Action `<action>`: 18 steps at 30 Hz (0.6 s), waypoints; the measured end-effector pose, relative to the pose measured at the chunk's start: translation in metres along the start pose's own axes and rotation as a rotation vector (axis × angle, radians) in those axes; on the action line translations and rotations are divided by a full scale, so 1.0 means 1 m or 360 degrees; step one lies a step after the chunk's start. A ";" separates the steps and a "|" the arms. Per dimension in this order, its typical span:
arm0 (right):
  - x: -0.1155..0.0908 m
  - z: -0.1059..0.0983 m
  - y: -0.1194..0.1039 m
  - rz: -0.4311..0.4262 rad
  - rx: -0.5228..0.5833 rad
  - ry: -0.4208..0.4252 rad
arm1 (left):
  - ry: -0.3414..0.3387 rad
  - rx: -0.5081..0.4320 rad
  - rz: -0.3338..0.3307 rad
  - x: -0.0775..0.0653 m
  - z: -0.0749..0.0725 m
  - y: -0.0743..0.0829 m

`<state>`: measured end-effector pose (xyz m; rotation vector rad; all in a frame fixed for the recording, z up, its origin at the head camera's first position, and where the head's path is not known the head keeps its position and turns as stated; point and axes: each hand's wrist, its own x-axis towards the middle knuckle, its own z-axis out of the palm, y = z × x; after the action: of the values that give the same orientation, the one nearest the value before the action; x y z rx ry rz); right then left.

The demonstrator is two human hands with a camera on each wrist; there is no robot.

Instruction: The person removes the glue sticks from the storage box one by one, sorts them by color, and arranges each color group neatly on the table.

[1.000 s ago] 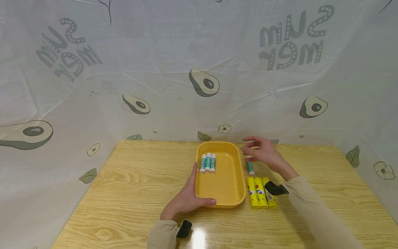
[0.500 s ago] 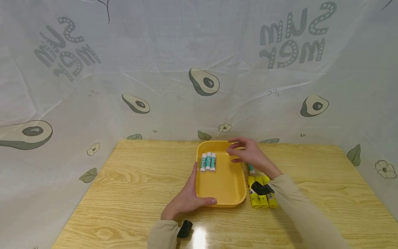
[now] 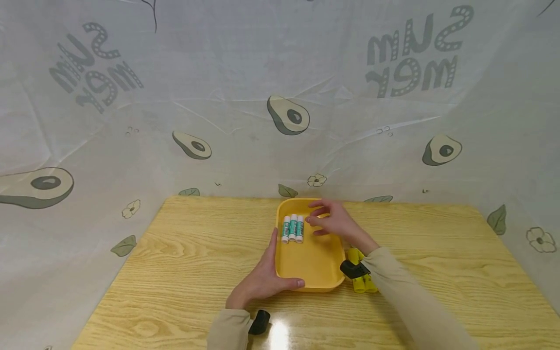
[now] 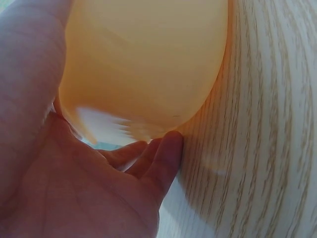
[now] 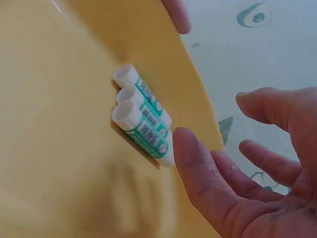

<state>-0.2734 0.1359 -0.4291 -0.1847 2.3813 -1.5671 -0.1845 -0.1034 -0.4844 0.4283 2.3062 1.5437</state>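
A yellow plastic tray [image 3: 310, 270] lies on the table. Three white-and-green glue sticks [image 3: 292, 228] lie side by side at its left, near the far end. My left hand [image 3: 264, 277] holds the tray's near left corner, thumb at the front rim and fingers along the left wall. Over the tray's far right part hovers my right hand [image 3: 334, 221], with nothing between its loosely bent fingers. In the right wrist view its thumb and fingers stand apart, near the glue sticks [image 5: 143, 116] but holding none.
Yellow glue sticks [image 3: 358, 284] lie right of the tray, partly covered by the right forearm. Around the tray extends the wooden table [image 3: 183, 272]. A printed cloth [image 3: 240, 146] hangs behind its far edge.
My right hand has moved left from beside the tray to over it. Its forearm now hides the single white-and-green glue stick outside the tray. My left hand stays in place.
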 end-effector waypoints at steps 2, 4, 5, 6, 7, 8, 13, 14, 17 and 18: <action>0.002 0.004 0.001 0.0019 0.0020 -0.0006 | -0.0003 -0.0002 0.0005 0.000 0.000 0.000; 0.004 0.007 0.003 0.0032 0.0038 -0.0010 | -0.0005 0.0006 0.0001 0.000 0.000 0.000; 0.005 0.009 0.003 0.0038 0.0039 -0.0009 | -0.0006 0.0010 -0.0003 -0.001 0.000 0.000; 0.006 0.010 0.004 0.0047 0.0046 -0.0006 | -0.0005 0.0015 -0.0007 -0.001 0.000 0.000; 0.008 0.012 0.005 0.0049 0.0047 -0.0004 | -0.0005 0.0020 -0.0011 -0.001 0.000 0.000; 0.009 0.012 0.006 0.0051 0.0040 -0.0002 | -0.0003 0.0026 -0.0015 -0.001 0.000 0.001; 0.014 0.015 0.009 0.0057 0.0030 -0.0006 | 0.0007 0.0054 -0.0032 -0.002 0.000 0.001; 0.015 0.016 0.009 0.0053 0.0023 -0.0007 | 0.0008 0.0057 -0.0037 -0.002 0.000 0.001; 0.018 0.018 0.009 0.0057 0.0014 0.0005 | 0.0005 0.0067 -0.0050 -0.003 0.000 0.002; 0.019 0.019 0.009 0.0055 0.0002 0.0006 | 0.0004 0.0068 -0.0055 -0.003 0.000 0.002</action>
<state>-0.2857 0.1183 -0.4478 -0.1395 2.3736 -1.5551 -0.1820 -0.1038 -0.4821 0.3958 2.3399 1.4818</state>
